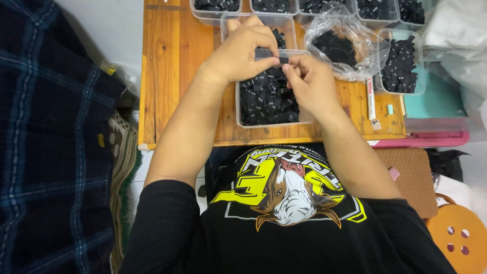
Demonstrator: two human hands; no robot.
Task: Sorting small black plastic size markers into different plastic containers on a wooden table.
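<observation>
Both hands meet above the clear plastic tray (243, 109) of small black pieces: left hand (241, 50) and right hand (309, 83) each pinch one small black piece (283, 60) between fingertips. Beyond the tray on the wooden worktop (172, 61), more filled trays (401, 63) stand.

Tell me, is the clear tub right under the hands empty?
No, the clear plastic tub is filled with small black pieces, and both hands pinch one above it.

Tub of small tags (266, 99) on table (167, 66), bag (337, 45) behind-right.
</observation>
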